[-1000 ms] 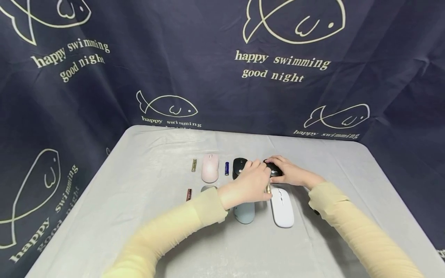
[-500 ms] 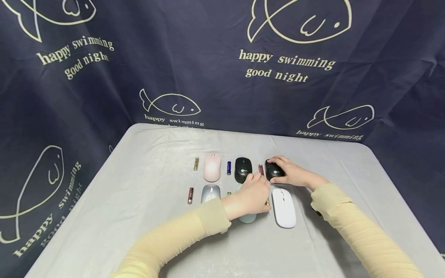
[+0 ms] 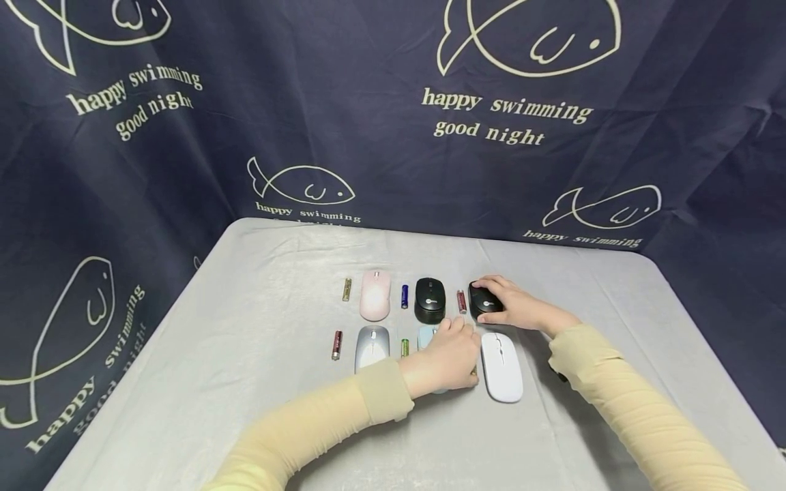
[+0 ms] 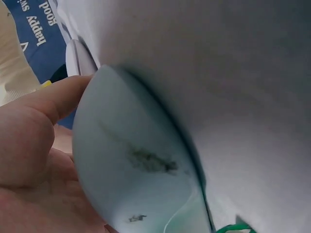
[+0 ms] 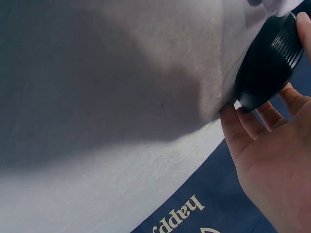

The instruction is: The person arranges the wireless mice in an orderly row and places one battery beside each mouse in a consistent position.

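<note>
My left hand (image 3: 448, 354) pinches a gold battery (image 3: 474, 370) just left of the white mouse (image 3: 502, 368); most of the battery is hidden by the fingers. Under that hand lies a light blue mouse (image 3: 428, 335), partly covered; the left wrist view shows dark marks on its pale shell (image 4: 146, 145). With thumb and fingers round its sides, my right hand (image 3: 520, 308) grips a black mouse (image 3: 483, 301), whose ridged side (image 5: 284, 51) shows in the right wrist view. A red battery (image 3: 462, 302) lies left of that mouse.
Farther left in the back row are another black mouse (image 3: 430, 300), a blue battery (image 3: 404, 296), a pink mouse (image 3: 375, 295) and a gold-coloured battery (image 3: 346, 290). The front row has a green battery (image 3: 404, 348), a grey mouse (image 3: 372, 346) and a dark red battery (image 3: 336, 345).
My left hand has come toward the front with the gold battery, from beside the black mice to beside the white mouse, uncovering the red battery. The right hand stays on the black mouse.
</note>
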`<state>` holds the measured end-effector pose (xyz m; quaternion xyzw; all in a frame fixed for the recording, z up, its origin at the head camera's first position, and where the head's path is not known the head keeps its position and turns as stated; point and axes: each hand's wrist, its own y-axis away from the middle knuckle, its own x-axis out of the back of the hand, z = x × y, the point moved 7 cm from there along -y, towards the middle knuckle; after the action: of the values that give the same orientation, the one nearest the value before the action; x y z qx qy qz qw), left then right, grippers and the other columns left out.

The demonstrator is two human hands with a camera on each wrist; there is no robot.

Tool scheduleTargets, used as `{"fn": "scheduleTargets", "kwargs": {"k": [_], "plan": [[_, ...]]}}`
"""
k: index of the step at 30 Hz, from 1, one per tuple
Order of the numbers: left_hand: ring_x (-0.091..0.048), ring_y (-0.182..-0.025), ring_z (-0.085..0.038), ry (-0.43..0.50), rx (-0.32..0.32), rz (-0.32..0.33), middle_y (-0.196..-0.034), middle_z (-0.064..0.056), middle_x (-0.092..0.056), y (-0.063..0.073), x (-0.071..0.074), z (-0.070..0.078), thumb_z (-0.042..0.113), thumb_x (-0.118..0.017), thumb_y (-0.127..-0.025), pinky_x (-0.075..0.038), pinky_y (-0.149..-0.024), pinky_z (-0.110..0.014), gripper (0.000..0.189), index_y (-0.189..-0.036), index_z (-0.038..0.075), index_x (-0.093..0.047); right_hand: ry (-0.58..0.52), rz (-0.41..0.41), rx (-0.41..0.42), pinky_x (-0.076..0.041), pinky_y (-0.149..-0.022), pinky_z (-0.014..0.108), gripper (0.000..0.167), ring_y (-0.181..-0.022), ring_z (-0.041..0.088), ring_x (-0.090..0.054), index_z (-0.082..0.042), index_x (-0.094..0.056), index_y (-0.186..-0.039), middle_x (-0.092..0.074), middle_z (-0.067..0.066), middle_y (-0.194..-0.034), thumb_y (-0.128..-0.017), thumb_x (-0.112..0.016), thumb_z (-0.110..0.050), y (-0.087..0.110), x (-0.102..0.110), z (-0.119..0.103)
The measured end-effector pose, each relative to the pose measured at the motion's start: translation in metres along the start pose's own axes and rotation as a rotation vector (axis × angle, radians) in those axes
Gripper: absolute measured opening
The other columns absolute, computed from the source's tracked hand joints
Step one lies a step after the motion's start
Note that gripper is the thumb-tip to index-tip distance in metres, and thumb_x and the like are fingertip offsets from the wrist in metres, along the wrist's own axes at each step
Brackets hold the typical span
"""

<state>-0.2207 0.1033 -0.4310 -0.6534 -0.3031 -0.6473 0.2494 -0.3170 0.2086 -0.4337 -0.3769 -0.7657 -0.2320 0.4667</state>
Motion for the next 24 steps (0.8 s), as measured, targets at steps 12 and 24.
{"fn": "scheduleTargets", "kwargs": {"k": [12,24], "plan": [[-0.036,-0.088,-0.012,0.013,-0.021,0.005,-0.094,0.004,-0.054,0.001,0.001,0.003,0.056,-0.069,-0.074,-0.028,-0.077,-0.027,0.055,-0.107,0.013,-0.062,0.002,0.023,0.012,-0.032,-0.100,0.060,0.067,-0.126,0.045,-0.037,0.000,-0.044,-0.135,-0.039,0.026,-0.138,-0.082,-0.073,-0.029,0.002,0.001,0.000],[-0.040,-0.098,-0.011,0.031,-0.044,0.008,-0.112,0.002,-0.057,0.002,0.016,-0.001,0.062,-0.067,-0.074,-0.029,-0.081,-0.027,0.069,-0.121,0.012,-0.058,-0.020,-0.005,-0.035,-0.026,-0.103,0.064,0.076,-0.133,0.049,-0.027,-0.002,-0.036,-0.142,-0.026,0.029,-0.147,-0.082,-0.072,-0.032,0.008,0.004,0.004]]}}
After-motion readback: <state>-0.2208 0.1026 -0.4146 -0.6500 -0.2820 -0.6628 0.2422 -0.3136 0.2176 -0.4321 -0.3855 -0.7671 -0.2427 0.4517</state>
